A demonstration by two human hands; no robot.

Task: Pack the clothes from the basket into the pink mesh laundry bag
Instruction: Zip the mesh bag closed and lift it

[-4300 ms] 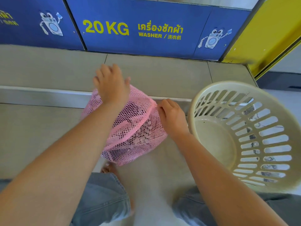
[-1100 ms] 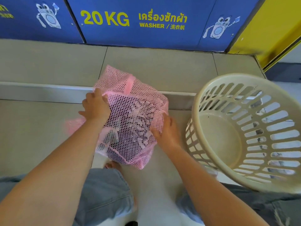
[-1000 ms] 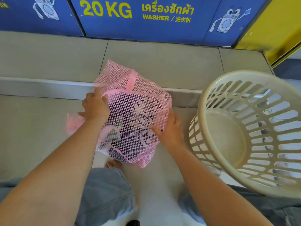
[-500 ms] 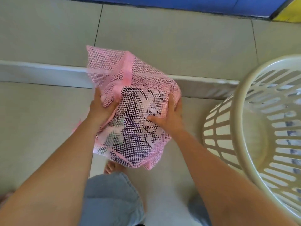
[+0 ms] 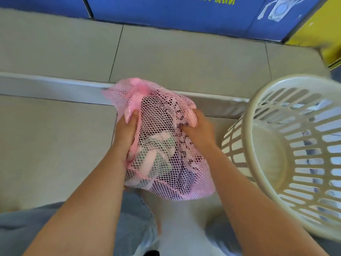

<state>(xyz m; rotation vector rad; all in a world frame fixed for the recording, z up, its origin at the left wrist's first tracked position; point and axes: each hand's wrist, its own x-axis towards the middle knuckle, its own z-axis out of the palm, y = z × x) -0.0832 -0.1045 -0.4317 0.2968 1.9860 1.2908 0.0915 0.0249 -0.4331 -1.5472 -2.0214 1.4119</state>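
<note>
The pink mesh laundry bag (image 5: 162, 156) bulges with clothes; dark, white and green fabric shows through the net. It is held above the tiled floor, in front of my knees. My left hand (image 5: 127, 133) grips its left side, fingers closed into the mesh. My right hand (image 5: 197, 132) clutches the upper right side, bunching the pink net. The cream slatted basket (image 5: 258, 111) stands to the right, tilted, with nothing visible inside.
A low grey step (image 5: 51, 87) crosses the floor behind the bag. Blue washer panels (image 5: 175, 10) line the back, with a yellow panel (image 5: 324, 32) at the far right. My jeans-clad knees (image 5: 36, 228) are at the bottom.
Both hands have shifted their hold on the bag and squeezed it tighter. The bag's loose top has folded down. The camera has tilted up a little, showing the blue panels again.
</note>
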